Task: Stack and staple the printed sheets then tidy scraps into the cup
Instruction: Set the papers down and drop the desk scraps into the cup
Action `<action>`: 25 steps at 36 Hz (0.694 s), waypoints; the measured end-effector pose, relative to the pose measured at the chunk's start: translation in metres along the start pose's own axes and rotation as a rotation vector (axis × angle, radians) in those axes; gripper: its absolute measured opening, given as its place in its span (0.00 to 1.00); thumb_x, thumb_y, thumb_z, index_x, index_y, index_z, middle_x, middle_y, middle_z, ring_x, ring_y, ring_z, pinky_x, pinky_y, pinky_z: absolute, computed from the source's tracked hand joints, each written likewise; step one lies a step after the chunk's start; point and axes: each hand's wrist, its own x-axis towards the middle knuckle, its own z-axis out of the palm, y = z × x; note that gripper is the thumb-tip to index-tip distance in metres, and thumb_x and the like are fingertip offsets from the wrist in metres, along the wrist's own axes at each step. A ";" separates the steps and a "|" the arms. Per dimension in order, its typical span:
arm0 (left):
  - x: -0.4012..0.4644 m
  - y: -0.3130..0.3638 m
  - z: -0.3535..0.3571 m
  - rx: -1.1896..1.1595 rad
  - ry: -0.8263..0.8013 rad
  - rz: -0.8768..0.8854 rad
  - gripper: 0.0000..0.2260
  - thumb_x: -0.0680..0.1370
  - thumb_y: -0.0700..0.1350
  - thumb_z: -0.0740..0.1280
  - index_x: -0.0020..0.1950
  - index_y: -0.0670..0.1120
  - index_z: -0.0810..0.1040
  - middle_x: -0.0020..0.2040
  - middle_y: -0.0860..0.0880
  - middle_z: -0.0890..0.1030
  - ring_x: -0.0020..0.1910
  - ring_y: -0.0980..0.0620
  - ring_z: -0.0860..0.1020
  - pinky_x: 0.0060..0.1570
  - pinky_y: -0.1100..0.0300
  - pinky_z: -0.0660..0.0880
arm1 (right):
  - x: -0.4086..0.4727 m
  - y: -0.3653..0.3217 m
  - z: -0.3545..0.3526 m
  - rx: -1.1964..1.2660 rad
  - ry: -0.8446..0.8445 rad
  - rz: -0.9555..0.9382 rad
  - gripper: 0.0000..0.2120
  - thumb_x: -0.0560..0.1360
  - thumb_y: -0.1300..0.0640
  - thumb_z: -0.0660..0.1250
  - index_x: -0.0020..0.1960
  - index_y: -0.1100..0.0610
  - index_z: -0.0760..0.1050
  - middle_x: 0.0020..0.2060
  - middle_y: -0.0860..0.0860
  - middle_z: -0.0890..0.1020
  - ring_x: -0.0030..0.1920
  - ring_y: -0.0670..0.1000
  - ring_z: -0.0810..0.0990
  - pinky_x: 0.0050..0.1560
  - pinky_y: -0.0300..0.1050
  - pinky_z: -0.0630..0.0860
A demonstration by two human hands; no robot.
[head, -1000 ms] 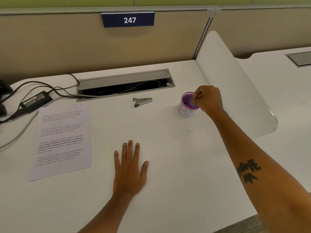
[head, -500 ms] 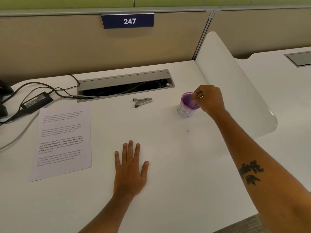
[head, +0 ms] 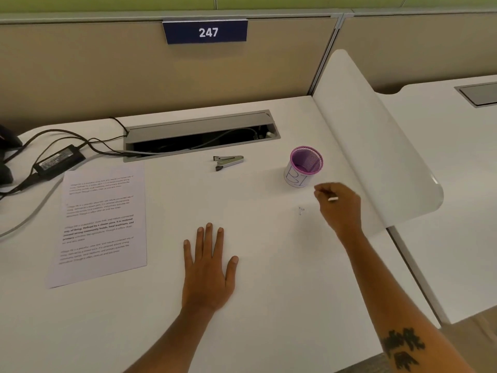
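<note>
Purple-rimmed mesh cup (head: 304, 168) stood clear near the desk's (head: 269, 305) right edge; the right hand (head: 340, 204), pinched over it a second ago, had drawn back half-curled toward the remaining scrap (head: 301, 210) (staples, probably). Left hand (head: 208, 267) lay spread flat; printed sheets (head: 100, 224) rested by the left edge.

Power adapter (head: 60, 159), cables (head: 67, 135), "247" sign (head: 205, 31)
</note>
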 end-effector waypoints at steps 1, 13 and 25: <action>0.000 0.000 0.000 -0.005 0.001 0.001 0.33 0.85 0.63 0.47 0.87 0.50 0.46 0.88 0.46 0.45 0.87 0.45 0.42 0.84 0.36 0.48 | -0.008 0.009 0.004 -0.018 -0.031 0.001 0.05 0.76 0.59 0.75 0.52 0.54 0.85 0.49 0.50 0.86 0.47 0.50 0.85 0.49 0.46 0.83; 0.000 -0.001 0.002 0.010 0.003 -0.003 0.33 0.85 0.63 0.48 0.87 0.50 0.46 0.88 0.46 0.45 0.87 0.45 0.42 0.84 0.36 0.47 | -0.048 0.063 0.032 -0.713 -0.394 -0.176 0.39 0.79 0.27 0.48 0.84 0.42 0.46 0.85 0.52 0.46 0.83 0.63 0.49 0.79 0.72 0.51; 0.000 0.000 0.001 0.006 0.005 -0.005 0.33 0.85 0.63 0.47 0.87 0.50 0.46 0.88 0.45 0.45 0.87 0.45 0.43 0.84 0.36 0.47 | -0.073 0.056 0.039 -0.642 -0.339 0.000 0.39 0.81 0.29 0.46 0.85 0.47 0.43 0.85 0.50 0.41 0.84 0.60 0.44 0.79 0.73 0.45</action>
